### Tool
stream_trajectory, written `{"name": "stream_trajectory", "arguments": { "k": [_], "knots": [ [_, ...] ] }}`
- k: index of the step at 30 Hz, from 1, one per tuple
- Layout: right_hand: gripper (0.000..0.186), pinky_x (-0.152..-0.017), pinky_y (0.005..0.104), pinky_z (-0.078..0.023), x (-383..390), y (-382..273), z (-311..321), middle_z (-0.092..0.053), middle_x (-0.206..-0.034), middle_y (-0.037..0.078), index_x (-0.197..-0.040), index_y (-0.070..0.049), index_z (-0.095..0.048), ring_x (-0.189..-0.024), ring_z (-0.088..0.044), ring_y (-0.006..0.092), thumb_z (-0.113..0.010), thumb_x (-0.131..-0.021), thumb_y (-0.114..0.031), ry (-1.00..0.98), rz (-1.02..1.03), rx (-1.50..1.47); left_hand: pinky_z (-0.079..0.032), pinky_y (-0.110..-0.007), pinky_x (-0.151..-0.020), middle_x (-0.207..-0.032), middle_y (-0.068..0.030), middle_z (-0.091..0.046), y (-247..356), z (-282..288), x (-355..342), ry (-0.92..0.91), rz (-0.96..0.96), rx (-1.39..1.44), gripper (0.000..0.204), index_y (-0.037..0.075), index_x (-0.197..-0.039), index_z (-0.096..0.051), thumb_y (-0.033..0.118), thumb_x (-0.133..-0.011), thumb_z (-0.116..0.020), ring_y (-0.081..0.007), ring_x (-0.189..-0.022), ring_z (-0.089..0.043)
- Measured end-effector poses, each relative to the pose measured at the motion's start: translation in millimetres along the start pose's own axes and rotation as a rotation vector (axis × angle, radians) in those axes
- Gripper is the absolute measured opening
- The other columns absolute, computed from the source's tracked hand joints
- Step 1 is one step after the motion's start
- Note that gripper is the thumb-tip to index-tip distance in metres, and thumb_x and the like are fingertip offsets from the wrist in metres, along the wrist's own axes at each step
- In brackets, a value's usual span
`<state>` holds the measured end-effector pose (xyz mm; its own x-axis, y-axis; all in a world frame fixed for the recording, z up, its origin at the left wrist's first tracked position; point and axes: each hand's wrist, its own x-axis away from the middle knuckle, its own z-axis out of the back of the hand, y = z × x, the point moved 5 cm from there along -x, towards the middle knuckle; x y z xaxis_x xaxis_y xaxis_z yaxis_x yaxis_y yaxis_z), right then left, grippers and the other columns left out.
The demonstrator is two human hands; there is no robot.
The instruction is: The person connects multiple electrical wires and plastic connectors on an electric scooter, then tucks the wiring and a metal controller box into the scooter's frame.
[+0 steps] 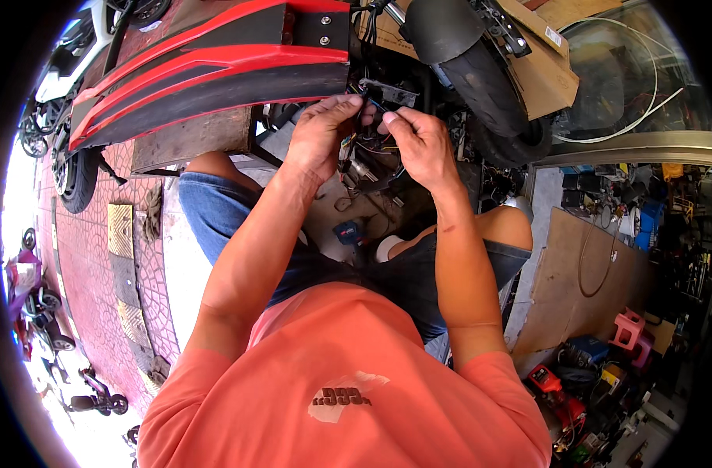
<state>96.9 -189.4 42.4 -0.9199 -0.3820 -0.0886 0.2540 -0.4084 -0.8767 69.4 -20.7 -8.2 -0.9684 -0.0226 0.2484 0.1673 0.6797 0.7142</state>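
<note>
My left hand (pixel 321 134) is closed on dark wires (pixel 366 98) just right of the long red-and-black vehicle panel (pixel 207 86). My right hand (pixel 418 144) pinches at the same wires, its thumb and index finger pressed together; the exact piece between them is too small to make out. A small metal plate (pixel 391 92) sits behind my fingers. Below them hang loose coloured wires and connectors (pixel 360 168), and lower down, between my knees, lies a blue-and-black tool (pixel 348 232).
A black tyre under a fender (pixel 488 93) and cardboard (pixel 555 82) stand at upper right. A rusty bench (pixel 184 140) is under the panel. Scooters (pixel 83 398) line the tiled pavement (pixel 83 288) at left. Tools, red stools (pixel 627 327) and a brown board (pixel 559 288) crowd the right.
</note>
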Motion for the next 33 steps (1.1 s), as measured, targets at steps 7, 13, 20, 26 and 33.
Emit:
{"name": "stream_trajectory", "arguments": {
  "k": [7,13,20,26,33],
  "knots": [
    [0.024,-0.058,0.0264,-0.040,2.3,10.4,10.4,-0.062,-0.069,-0.001,-0.098,0.002,-0.076,-0.062,-0.049,0.0050,-0.068,-0.100,-0.021,0.102,-0.042,-0.062,-0.055,-0.035,-0.086,-0.107,-0.0063,-0.073,-17.5,62.6,-2.3,0.276,-0.016,-0.121,0.022,0.004,-0.116,-0.069,0.009,-0.101,-0.053,-0.0180,-0.095,-0.068],
    [0.020,-0.060,0.0237,-0.043,-1.0,17.8,16.5,-0.073,-0.078,0.004,-0.103,0.002,-0.075,-0.065,-0.054,0.0046,-0.068,-0.099,-0.016,0.120,-0.082,-0.263,-0.054,-0.032,-0.077,-0.106,-0.0049,-0.074,-60.9,76.1,10.8,0.336,0.115,-0.264,0.026,0.006,-0.115,-0.070,0.007,-0.097,-0.050,-0.0150,-0.087,-0.068],
    [0.021,-0.066,0.0224,-0.044,0.7,26.6,17.5,-0.074,-0.084,0.005,-0.110,0.001,-0.076,-0.072,-0.054,0.0050,-0.065,-0.100,-0.014,0.093,-0.141,-0.402,-0.055,-0.038,-0.072,-0.103,-0.0043,-0.073,-104.6,74.5,13.4,0.403,0.393,-0.109,0.024,0.006,-0.114,-0.070,0.012,-0.097,-0.055,-0.0179,-0.086,-0.068],
    [0.020,-0.065,0.0212,-0.043,3.3,22.2,20.6,-0.076,-0.088,0.006,-0.109,0.000,-0.076,-0.070,-0.051,0.0039,-0.065,-0.100,-0.013,0.137,-0.177,-0.509,-0.052,-0.045,-0.090,-0.112,-0.0093,-0.072,-128.8,64.9,-2.1,0.244,0.493,0.278,0.025,0.006,-0.118,-0.064,0.019,-0.103,-0.049,-0.0226,-0.091,-0.067],
    [0.018,-0.070,0.0218,-0.049,3.8,24.6,27.5,-0.076,-0.092,0.007,-0.109,0.004,-0.072,-0.081,-0.068,0.0082,-0.066,-0.101,-0.010,0.177,-0.116,-0.457,-0.049,-0.043,-0.086,-0.101,-0.0071,-0.072,-136.7,63.6,-11.1,0.201,0.491,0.445,0.018,0.009,-0.107,-0.064,0.020,-0.102,-0.051,-0.0209,-0.082,-0.065]
  ]
}}
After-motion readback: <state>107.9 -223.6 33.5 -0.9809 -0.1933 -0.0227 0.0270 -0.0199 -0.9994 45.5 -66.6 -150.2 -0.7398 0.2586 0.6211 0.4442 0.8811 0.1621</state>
